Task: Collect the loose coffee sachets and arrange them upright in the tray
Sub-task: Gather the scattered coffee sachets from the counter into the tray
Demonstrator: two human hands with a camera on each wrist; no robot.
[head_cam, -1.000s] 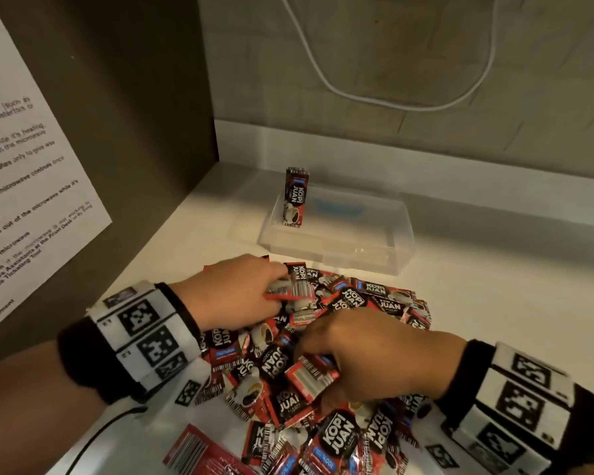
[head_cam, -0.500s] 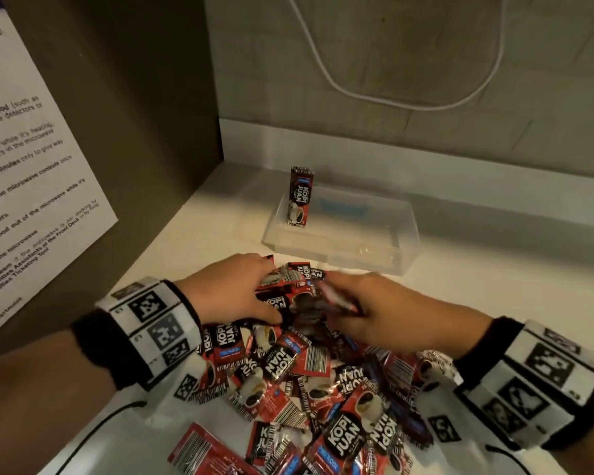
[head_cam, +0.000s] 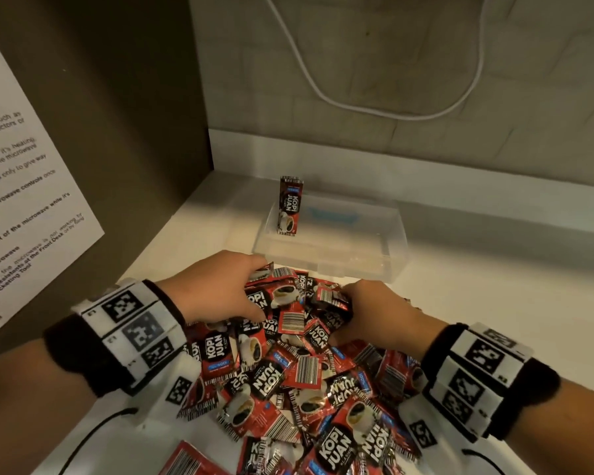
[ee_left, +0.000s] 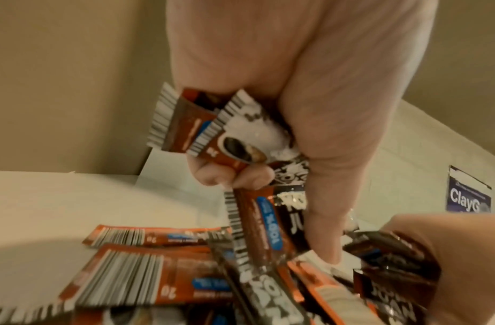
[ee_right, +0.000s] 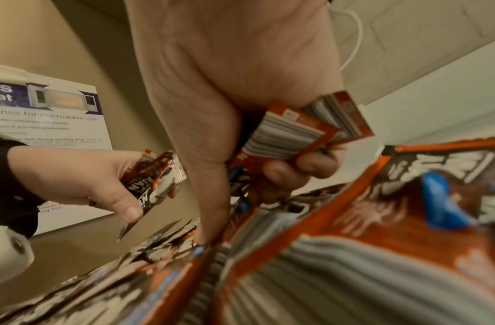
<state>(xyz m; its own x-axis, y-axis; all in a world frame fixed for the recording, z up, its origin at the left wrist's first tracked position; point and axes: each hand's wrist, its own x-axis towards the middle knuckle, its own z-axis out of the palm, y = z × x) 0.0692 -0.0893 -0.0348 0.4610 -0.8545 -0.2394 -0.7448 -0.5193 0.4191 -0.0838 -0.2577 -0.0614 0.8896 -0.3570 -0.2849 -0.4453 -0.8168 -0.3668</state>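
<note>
Clearly I am in the gathering step: the loose sachets (head_cam: 299, 378) sprawl flat across the lower centre of the head view, long axes pointing every way. My left hand (head_cam: 216, 289) clenches a few at mid-frame, my right hand (head_cam: 378, 313) a small stack beside it. Next I judge both bundles need squaring and carrying up to the clear tray (head_cam: 396, 231), where one sachet (head_cam: 290, 207) stands upright in its left corner.

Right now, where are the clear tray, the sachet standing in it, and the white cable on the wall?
clear tray (head_cam: 396, 265), head view, near right corner of its wall.
standing sachet (head_cam: 290, 207), head view, middle of its printed front.
white cable (head_cam: 374, 111), head view, bottom of its hanging loop.
</note>
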